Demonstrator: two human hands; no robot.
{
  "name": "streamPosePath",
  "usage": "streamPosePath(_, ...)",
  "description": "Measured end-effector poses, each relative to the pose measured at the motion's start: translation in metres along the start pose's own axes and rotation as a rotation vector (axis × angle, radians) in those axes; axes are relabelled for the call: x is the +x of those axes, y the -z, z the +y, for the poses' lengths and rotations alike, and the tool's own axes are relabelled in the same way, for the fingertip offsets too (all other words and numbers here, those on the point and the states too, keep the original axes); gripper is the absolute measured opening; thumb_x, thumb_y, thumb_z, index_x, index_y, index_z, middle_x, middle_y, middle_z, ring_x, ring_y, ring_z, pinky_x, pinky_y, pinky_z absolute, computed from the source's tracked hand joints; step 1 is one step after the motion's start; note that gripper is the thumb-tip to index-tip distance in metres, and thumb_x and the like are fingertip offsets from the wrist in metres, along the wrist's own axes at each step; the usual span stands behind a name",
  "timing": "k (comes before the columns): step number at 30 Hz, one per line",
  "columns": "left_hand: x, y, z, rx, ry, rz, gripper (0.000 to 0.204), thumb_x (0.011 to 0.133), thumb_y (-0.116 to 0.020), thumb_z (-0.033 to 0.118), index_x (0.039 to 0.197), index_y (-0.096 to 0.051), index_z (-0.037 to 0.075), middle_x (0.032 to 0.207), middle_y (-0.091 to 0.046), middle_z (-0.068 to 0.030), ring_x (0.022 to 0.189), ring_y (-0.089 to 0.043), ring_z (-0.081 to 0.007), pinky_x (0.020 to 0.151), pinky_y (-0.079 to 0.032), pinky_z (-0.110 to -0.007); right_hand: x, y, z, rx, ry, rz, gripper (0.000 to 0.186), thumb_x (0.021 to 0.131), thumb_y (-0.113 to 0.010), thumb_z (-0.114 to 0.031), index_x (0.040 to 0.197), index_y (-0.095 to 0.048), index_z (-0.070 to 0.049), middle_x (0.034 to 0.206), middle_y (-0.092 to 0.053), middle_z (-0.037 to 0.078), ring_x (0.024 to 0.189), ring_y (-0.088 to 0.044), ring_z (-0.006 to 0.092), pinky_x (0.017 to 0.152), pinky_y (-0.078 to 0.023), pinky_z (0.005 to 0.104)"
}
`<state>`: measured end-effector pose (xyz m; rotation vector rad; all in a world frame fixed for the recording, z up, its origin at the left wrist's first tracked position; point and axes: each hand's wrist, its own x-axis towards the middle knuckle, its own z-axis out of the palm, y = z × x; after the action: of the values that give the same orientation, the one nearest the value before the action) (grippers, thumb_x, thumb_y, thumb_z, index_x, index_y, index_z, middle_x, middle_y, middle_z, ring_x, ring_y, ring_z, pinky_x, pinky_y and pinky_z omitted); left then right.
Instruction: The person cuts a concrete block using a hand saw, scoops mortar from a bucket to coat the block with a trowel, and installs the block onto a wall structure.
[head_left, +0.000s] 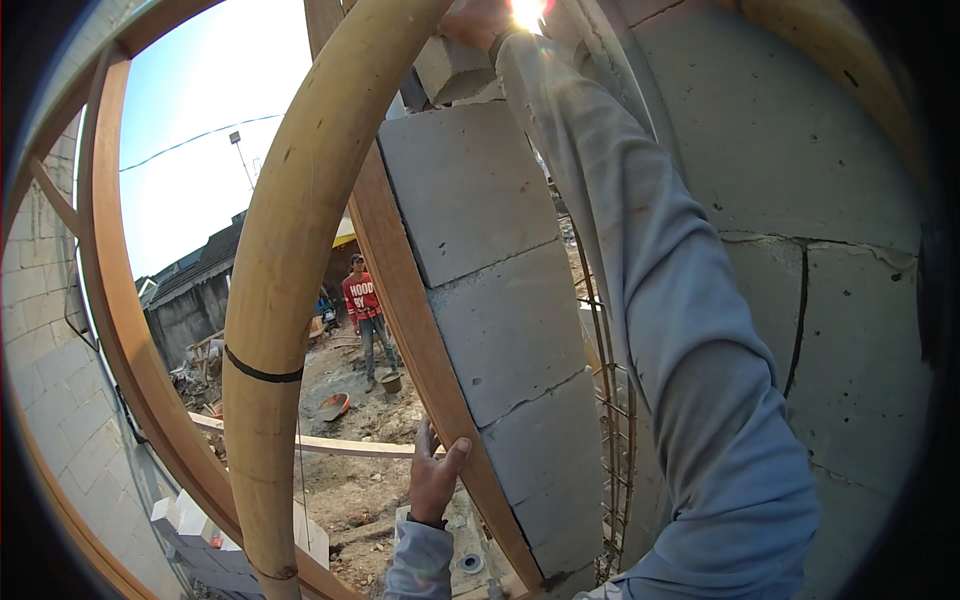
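Note:
My left hand (436,482) grips the lower part of a brown wooden window-frame post (420,300). Its thumb lies against the post and its fingers point up beside it. My right arm, in a grey-blue sleeve, reaches up to the top of the view. There my right hand (474,22) is beside the bamboo pole and just above a small grey block piece (452,70); its fingers are hidden. Below that piece, a column of light grey blocks (475,190) stands along the post, with mortar lines between them.
A thick bamboo pole (290,240) crosses in front of the opening. Steel reinforcing bars (612,450) rise in the gap before a block wall (790,150) on the right. Beyond the opening stand a person in a red top (362,295), an orange basin (335,406) and a bucket (391,382).

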<state>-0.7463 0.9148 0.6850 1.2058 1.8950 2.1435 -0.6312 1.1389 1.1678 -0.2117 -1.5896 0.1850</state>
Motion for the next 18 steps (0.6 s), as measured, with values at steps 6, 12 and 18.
streamPosePath(6,0.007,-0.005,-0.008,-0.02,-0.014,0.007,0.093,0.077,-0.073,0.036,0.141,-0.021,-0.007,0.124,-0.051,-0.0219,0.114,-0.053,-0.0281,0.091,-0.048,-0.033,-0.002,-0.023,0.028,0.0,-0.002,-0.077,0.063,0.066,-0.073,-0.047,0.11,-0.066,-0.003,0.109,-0.066,0.015,0.099,-0.064,0.028,0.087,-0.049,0.0325)
streamPosePath(12,0.008,-0.007,-0.005,-0.105,0.014,-0.024,0.087,0.075,-0.075,0.031,0.137,-0.027,-0.005,0.118,-0.054,-0.0175,0.108,-0.055,-0.023,0.089,-0.047,-0.032,-0.026,-0.012,0.01,0.002,-0.136,-0.102,0.064,0.065,-0.073,-0.05,0.107,-0.067,-0.003,0.106,-0.067,0.015,0.095,-0.065,0.0279,0.085,-0.05,0.0328)
streamPosePath(18,0.012,-0.019,-0.019,-0.069,-0.094,0.008,0.066,0.079,-0.069,0.032,0.126,-0.039,-0.004,0.109,-0.057,-0.0151,0.097,-0.058,-0.0203,0.084,-0.048,-0.031,0.03,-0.013,0.017,0.117,-0.431,-0.133,0.066,0.064,-0.074,-0.051,0.109,-0.066,-0.003,0.106,-0.067,0.015,0.095,-0.066,0.0278,0.085,-0.051,0.0332)
